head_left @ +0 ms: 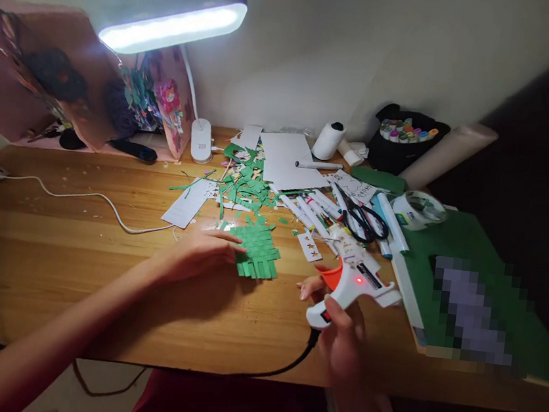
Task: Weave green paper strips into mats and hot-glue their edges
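Observation:
My left hand (200, 250) lies on the wooden desk (75, 256) with its fingers stretched flat, the tips touching the left edge of a woven green paper mat (258, 252). My right hand (339, 336) is closed around the handle of a white hot glue gun (357, 283) with an orange trigger and a lit red light. The gun hovers to the right of the mat, its nozzle pointing up and away. A black cord (286, 366) runs from its handle along the desk's front edge.
Green paper scraps (247, 186), white sheets (284, 157), markers (313, 214), black scissors (365, 219), a tape roll (420, 209) and a green cutting mat (472, 255) crowd the right side. A lit desk lamp (177, 19) and pink cards (42, 74) stand at the back left.

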### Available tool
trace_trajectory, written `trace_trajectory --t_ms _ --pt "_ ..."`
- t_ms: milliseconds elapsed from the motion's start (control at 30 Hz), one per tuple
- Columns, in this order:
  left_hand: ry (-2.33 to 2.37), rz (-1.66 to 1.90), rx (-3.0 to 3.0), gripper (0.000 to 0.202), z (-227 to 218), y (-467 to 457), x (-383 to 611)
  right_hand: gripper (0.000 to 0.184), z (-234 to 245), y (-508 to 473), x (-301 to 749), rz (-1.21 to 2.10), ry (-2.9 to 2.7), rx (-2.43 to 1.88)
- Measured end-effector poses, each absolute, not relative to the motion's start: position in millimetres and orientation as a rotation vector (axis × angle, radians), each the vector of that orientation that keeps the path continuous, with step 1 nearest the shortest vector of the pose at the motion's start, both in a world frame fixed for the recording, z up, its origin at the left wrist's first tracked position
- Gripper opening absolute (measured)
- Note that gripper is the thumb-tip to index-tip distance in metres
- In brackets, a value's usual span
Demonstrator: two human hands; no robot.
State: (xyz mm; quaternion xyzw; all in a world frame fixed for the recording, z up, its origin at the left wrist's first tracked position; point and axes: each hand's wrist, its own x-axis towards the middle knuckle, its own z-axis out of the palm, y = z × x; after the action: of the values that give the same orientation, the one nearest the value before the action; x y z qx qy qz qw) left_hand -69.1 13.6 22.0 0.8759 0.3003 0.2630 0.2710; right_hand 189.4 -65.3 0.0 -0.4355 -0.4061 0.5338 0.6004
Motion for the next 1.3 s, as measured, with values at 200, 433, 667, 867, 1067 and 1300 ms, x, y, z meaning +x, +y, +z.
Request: trace_trajectory --t_ms 200,433,667,867,1067,1300 --pt "0.959 0.527 2.372 0.024 20.4 -4.8 -71.1 0.029 -0.7 -66.5 185.6 1.499 -1.100 -1.201" --pt "1.169 0.387 2.480 0.030 22.2 -2.7 -47.0 0.040 -4.3 -72.9 181.1 1.641 -1.213 -1.266" --pt "1.237 0.450 2.309 0.019 14.9 6.9 -50.4 0.038 -0.2 -91.0 178.1 1.696 -1.078 -1.364" --pt "1.329 0.521 2.298 0.019 7.7 19.9 -46.3 0.034 -2.1 -93.5 179.7 1.749 -1.179 -1.445" --pt "1.306 0.591 2.265 0.017 6.0 21.0 -46.6 0.027 0.4 -90.2 173.5 1.740 -1.177 -1.473" --pt "1.317 0.582 2.269 0.017 5.3 20.0 -46.9 0.034 3.9 -86.5 171.9 1.750 -1.263 -1.463"
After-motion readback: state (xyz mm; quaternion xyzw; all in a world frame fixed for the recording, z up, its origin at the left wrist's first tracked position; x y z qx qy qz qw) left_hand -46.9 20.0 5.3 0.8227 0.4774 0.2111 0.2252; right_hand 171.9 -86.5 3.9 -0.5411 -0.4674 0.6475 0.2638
